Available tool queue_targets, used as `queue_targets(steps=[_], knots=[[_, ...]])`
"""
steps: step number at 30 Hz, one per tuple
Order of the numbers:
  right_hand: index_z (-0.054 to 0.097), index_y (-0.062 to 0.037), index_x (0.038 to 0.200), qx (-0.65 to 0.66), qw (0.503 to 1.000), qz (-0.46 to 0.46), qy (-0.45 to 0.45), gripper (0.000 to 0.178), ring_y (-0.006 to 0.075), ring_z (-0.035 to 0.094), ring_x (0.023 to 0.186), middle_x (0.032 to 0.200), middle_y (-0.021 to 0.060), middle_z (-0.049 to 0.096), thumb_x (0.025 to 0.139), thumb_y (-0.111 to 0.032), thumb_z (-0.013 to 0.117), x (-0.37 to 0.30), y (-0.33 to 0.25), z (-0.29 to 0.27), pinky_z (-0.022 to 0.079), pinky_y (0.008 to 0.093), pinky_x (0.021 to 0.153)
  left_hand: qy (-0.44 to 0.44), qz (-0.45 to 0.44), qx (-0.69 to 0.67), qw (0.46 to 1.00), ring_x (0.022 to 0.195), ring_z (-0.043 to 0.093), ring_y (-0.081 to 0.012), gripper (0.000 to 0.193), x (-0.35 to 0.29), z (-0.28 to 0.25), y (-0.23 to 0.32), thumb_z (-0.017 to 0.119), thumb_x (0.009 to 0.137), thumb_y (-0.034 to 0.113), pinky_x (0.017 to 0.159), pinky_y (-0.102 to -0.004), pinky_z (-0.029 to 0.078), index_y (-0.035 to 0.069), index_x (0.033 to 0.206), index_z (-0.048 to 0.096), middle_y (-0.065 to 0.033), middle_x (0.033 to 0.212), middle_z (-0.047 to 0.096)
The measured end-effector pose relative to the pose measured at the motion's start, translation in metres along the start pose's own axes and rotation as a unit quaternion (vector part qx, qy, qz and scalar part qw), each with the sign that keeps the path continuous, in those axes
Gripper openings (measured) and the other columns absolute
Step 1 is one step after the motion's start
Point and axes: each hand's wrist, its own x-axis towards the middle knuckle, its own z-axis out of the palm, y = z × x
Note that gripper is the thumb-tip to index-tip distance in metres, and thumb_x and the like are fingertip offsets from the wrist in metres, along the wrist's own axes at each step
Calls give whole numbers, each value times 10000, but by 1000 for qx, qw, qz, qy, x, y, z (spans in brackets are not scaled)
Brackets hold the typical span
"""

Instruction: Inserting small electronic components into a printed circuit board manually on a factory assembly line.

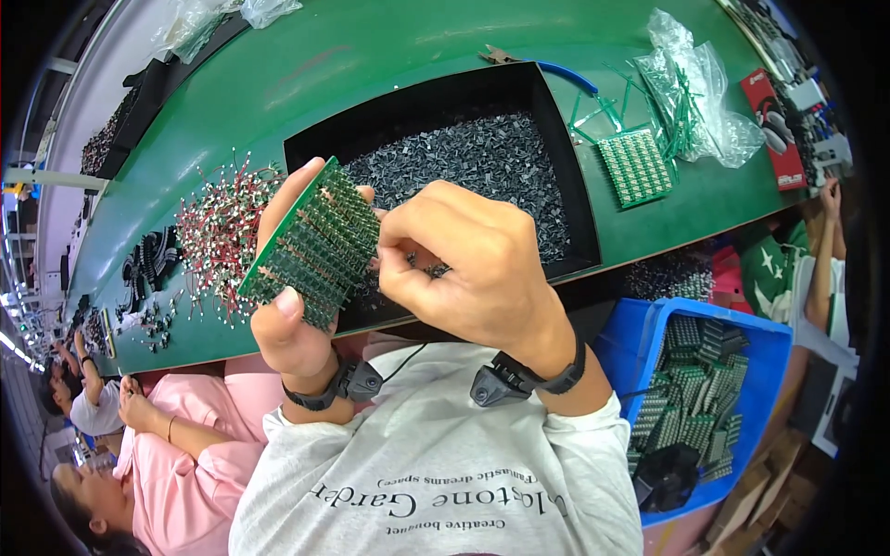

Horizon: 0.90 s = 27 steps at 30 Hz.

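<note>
Pile of red-wired parts [227, 241]: on the surface [389, 46], left of the tray [408, 116]. Left hand [295, 347]: gripping the circuit board [315, 241], thumb at its near edge. Circuit board: green, tilted, held up over the tray's left end. Right hand [473, 264]: fingers curled in a pinch at the board's right edge; whether anything sits between the tips, cannot tell. Step in hand, as judged: fingertip work along that edge; the next move seems to call for a steady left grip. Tray: black, holding grey bits [464, 157], close to the surface's near edge; walls limit lowering, more room above. Pliers [567, 78]: by the far right corner. Second board [635, 167]: right of the tray. Blue bin [771, 361]: beyond the near edge.
</note>
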Motion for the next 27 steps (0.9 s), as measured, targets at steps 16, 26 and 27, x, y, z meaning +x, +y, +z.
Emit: queue_targets(steps=[16,26,27], knots=[[668,-15,796,-62,996,-25,53,166,211,632,595,707,80,615,687,59,770,2,-3,20,511,313,517,15,17,17,1000,1176,628,-395,987,1,3,-3,587,726,475,1088,-456,449,-122,1482,369,-346,1288,593],[685,-32,840,-80,996,-28,6,178,218,663,663,759,70,630,707,14,794,-6,-5,8,544,311,579,19,-4,-32,999,1126,653,-392,982,3,-2,-3,601,753,492,994,-485,525,-61,1517,331,-325,1295,586],[687,-24,875,-77,997,-26,-6,194,233,669,694,783,75,633,714,18,788,-9,-8,11,551,321,596,14,-2,-38,999,1129,650,-395,980,3,-2,-3,599,754,491,1011,-490,513,-64,1516,330,-329,1296,585]])
